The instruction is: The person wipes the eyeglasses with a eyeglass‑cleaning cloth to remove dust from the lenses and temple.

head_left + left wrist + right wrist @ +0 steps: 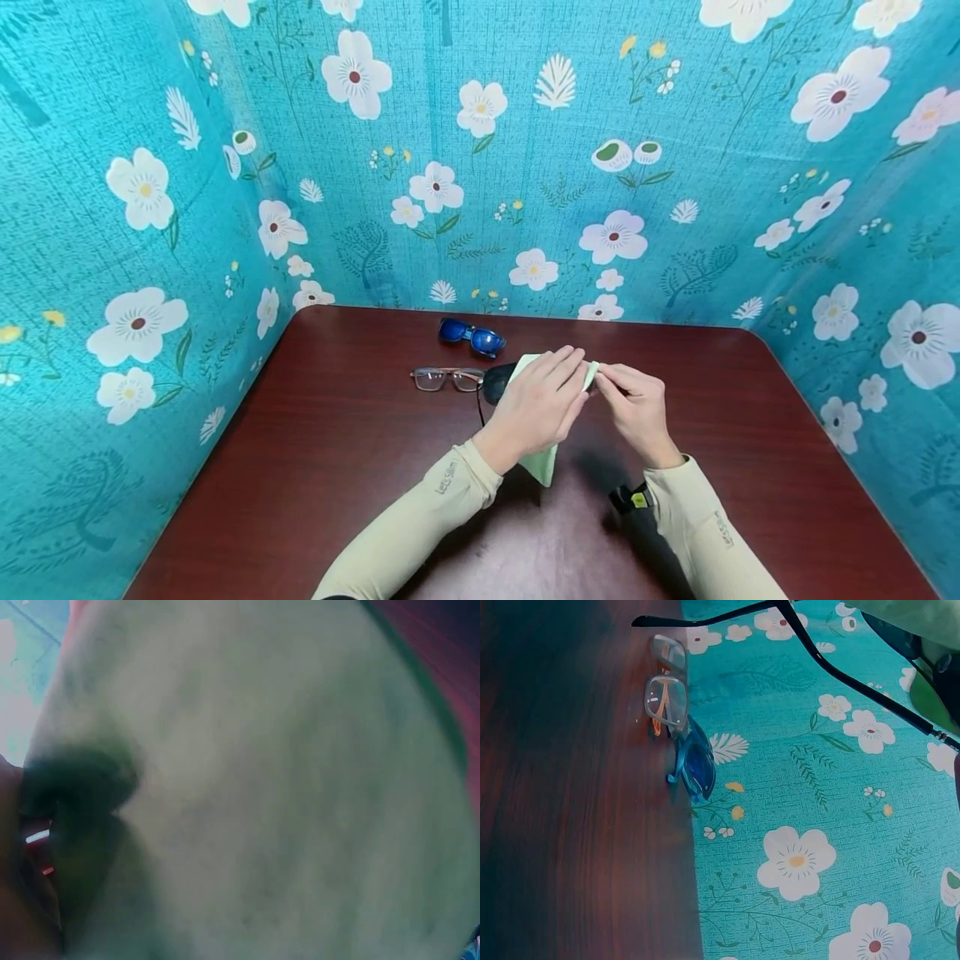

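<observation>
A pale green cloth drapes over a pair of dark-lensed sunglasses, raised off the table. My left hand holds the cloth against the sunglasses, its fingers lying together across it and its thumb hidden. Close to those fingertips, my right hand pinches a narrow edge of the cloth between thumb and fingers. One lens stays uncovered on the left, with a thin black temple below it. In the right wrist view, a black temple stretches out from under the cloth. Cloth fills most of the left wrist view.
Blue-lensed sunglasses lie near the back edge of the dark red table. Clear-lensed eyeglasses lie in front of them, left of the hands. A floral turquoise curtain surrounds the table's back and sides.
</observation>
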The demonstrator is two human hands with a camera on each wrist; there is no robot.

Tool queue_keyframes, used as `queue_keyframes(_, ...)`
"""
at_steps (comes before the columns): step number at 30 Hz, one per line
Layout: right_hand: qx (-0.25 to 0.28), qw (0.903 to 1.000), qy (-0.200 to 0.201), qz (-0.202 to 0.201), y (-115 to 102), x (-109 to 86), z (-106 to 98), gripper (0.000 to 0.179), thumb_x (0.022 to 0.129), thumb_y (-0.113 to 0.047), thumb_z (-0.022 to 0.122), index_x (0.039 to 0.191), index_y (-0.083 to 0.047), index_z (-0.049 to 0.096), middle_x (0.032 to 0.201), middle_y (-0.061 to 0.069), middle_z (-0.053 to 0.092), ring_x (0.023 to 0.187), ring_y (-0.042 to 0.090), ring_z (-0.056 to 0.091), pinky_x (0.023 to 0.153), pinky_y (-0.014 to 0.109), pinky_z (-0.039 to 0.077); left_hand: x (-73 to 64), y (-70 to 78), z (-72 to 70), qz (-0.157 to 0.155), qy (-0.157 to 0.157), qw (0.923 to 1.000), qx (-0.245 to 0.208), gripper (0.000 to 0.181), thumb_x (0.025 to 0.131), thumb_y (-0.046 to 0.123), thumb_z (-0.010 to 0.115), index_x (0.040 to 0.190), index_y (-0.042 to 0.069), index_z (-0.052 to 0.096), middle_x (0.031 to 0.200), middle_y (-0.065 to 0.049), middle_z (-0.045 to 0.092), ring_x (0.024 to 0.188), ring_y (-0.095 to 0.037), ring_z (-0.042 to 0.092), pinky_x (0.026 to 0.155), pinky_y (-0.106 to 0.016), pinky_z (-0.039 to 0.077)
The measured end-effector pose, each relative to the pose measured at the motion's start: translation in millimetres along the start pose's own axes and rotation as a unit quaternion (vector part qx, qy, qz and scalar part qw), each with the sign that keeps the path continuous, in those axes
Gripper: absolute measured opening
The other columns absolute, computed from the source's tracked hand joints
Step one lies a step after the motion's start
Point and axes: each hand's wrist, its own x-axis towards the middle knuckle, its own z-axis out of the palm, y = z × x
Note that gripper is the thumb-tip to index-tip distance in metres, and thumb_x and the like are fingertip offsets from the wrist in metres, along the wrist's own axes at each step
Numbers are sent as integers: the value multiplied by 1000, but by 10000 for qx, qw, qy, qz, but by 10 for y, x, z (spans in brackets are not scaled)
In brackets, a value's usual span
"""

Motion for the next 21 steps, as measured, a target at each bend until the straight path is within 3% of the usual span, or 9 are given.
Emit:
queue_keyframes(4, -117, 9998, 132, 58, 17, -5, 1, 13, 85, 7, 64, 93, 17, 67, 87, 19, 68, 77, 9, 64, 68, 15, 49, -46, 40, -11, 365, -38, 9993, 77, 40, 97, 28, 46, 127, 4, 59, 131, -10, 55, 126, -21, 46, 107, -34, 31)
queue_keyframes(9, -249, 9991, 195, 273, 17, -1, -14, 13, 81, 18, 61, 93, 17, 67, 85, 25, 67, 76, 4, 63, 65, 14, 49, -119, 86, -7, 755, 62, 9967, 306, 42, 99, 29, 41, 127, 4, 59, 131, -10, 55, 127, -22, 45, 107, -35, 30)
queue_keyframes(14, -138, 9973, 219, 693, 9, 3, -60, 17, 81, 22, 57, 96, 17, 66, 82, 30, 63, 69, 6, 63, 61, 17, 51, -231, 80, -26, 1075, 283, 9933, -313, 41, 101, 26, 35, 121, 4, 63, 131, -11, 55, 126, -22, 45, 107, -34, 31)
queue_keyframes(17, -221, 9952, 324, 901, 6, 13, -107, 17, 83, 19, 57, 98, 17, 65, 81, 31, 63, 67, 9, 64, 61, 18, 51, -319, 41, -63, 808, 556, 9889, -1119, 40, 101, 24, 34, 115, 5, 66, 126, -10, 57, 119, -20, 50, 102, -31, 37)
queue_keyframes(21, -343, 9925, 452, 1079, 2, 33, -199, 16, 84, 17, 58, 99, 17, 66, 82, 28, 64, 67, 9, 64, 62, 19, 51, -407, -62, -157, -257, 1064, 9728, -2041, 31, 98, 19, 41, 99, 7, 69, 98, -5, 60, 91, -16, 56, 81, -24, 46)
